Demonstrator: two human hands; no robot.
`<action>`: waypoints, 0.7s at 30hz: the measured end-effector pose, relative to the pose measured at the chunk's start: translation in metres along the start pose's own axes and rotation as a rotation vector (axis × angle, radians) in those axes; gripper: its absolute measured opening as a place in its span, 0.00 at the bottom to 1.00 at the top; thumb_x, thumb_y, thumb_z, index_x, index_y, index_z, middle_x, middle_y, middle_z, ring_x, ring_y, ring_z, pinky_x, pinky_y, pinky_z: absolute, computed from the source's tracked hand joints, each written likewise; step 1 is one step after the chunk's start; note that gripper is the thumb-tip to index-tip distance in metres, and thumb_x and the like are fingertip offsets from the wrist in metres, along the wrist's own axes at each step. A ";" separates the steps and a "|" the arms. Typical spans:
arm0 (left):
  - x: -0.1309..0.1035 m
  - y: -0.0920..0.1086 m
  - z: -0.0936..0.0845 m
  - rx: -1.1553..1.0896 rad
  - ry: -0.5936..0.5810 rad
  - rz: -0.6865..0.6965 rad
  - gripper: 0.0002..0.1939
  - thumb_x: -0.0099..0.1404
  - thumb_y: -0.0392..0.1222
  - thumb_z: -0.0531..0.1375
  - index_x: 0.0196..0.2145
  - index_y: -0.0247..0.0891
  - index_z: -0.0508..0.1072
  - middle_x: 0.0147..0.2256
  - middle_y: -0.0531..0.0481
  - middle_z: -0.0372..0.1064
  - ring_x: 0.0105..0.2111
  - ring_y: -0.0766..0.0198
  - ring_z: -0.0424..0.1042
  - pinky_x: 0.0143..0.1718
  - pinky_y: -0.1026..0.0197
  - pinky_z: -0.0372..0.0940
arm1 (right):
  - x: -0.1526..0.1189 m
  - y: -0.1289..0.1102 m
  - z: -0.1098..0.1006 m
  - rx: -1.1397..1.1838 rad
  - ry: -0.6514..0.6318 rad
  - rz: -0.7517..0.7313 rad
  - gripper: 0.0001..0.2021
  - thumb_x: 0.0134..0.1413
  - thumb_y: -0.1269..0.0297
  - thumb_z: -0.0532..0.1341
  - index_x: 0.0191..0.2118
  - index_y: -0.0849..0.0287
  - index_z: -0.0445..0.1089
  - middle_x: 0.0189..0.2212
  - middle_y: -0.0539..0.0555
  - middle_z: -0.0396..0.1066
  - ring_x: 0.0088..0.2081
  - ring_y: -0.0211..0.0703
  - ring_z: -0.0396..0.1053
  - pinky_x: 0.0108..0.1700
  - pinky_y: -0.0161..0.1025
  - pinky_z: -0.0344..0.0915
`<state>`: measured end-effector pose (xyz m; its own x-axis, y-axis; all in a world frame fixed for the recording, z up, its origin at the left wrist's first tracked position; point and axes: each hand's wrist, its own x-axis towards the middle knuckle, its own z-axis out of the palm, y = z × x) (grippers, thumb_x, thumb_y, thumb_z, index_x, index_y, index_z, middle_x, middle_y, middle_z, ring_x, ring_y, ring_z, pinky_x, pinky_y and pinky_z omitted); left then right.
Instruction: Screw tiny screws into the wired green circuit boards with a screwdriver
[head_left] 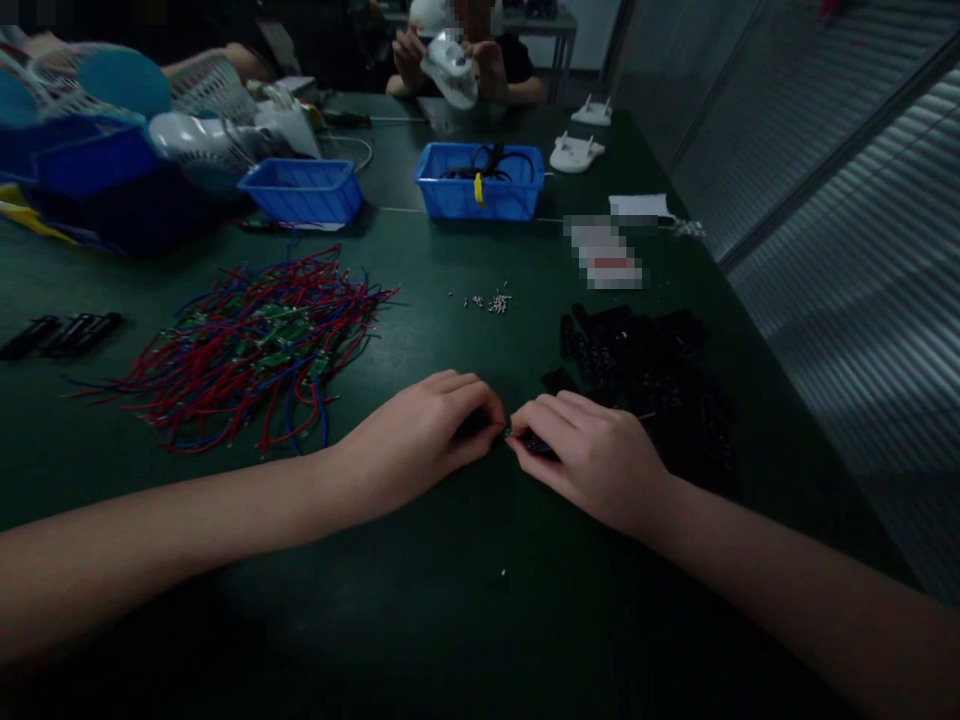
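Note:
My left hand (pixel 420 435) is closed in a pinch, its fingertips meeting those of my right hand (pixel 592 450) just above the table. Between the two pinches shows a tiny bit of a green circuit board (pixel 508 433), mostly covered by fingers. Something dark sits under my right fingers, too hidden to name. Left of my hands lies a heap of green circuit boards with red and blue wires (pixel 255 350). Beside my right hand is a pile of black plastic parts (pixel 645 350). Small screws (pixel 496 302) are scattered beyond my hands.
Blue bins (pixel 300 190) stand farther back; one blue bin (pixel 480 195) holds black cables. White plastic parts (pixel 576 152) lie at the back right. Several black pieces (pixel 79 333) rest at far left. Across the table, a person holds a white device (pixel 450 70).

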<state>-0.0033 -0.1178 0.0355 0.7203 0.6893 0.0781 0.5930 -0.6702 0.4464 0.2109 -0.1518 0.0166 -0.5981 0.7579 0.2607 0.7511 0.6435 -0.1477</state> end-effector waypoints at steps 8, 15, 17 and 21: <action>-0.001 0.014 -0.003 0.415 -0.072 0.081 0.05 0.68 0.39 0.52 0.37 0.36 0.66 0.35 0.48 0.66 0.35 0.57 0.65 0.37 0.55 0.61 | 0.000 0.000 -0.001 -0.012 0.001 -0.019 0.07 0.63 0.61 0.51 0.38 0.53 0.65 0.33 0.46 0.68 0.36 0.37 0.64 0.33 0.37 0.53; 0.050 -0.037 -0.029 0.506 0.269 -0.074 0.08 0.69 0.41 0.51 0.41 0.35 0.66 0.40 0.45 0.67 0.44 0.52 0.65 0.45 0.51 0.59 | 0.000 0.001 0.001 -0.013 0.026 -0.031 0.06 0.63 0.62 0.51 0.37 0.53 0.64 0.32 0.45 0.69 0.35 0.36 0.64 0.33 0.37 0.53; 0.066 -0.059 -0.025 0.530 0.334 -0.161 0.10 0.69 0.42 0.50 0.42 0.35 0.66 0.44 0.41 0.66 0.47 0.48 0.64 0.46 0.47 0.58 | 0.000 0.001 0.002 -0.005 0.023 -0.025 0.06 0.63 0.62 0.51 0.38 0.53 0.64 0.33 0.45 0.69 0.35 0.36 0.64 0.33 0.37 0.53; 0.078 -0.081 -0.007 0.492 0.306 -0.173 0.12 0.69 0.42 0.48 0.45 0.35 0.66 0.47 0.39 0.64 0.48 0.47 0.63 0.47 0.45 0.56 | 0.000 0.000 0.002 0.006 0.019 -0.023 0.07 0.64 0.62 0.51 0.38 0.54 0.64 0.33 0.45 0.69 0.35 0.36 0.65 0.34 0.36 0.54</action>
<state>0.0030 -0.0079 0.0116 0.5053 0.7987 0.3267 0.8418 -0.5395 0.0167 0.2106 -0.1512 0.0148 -0.6102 0.7405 0.2818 0.7351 0.6618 -0.1472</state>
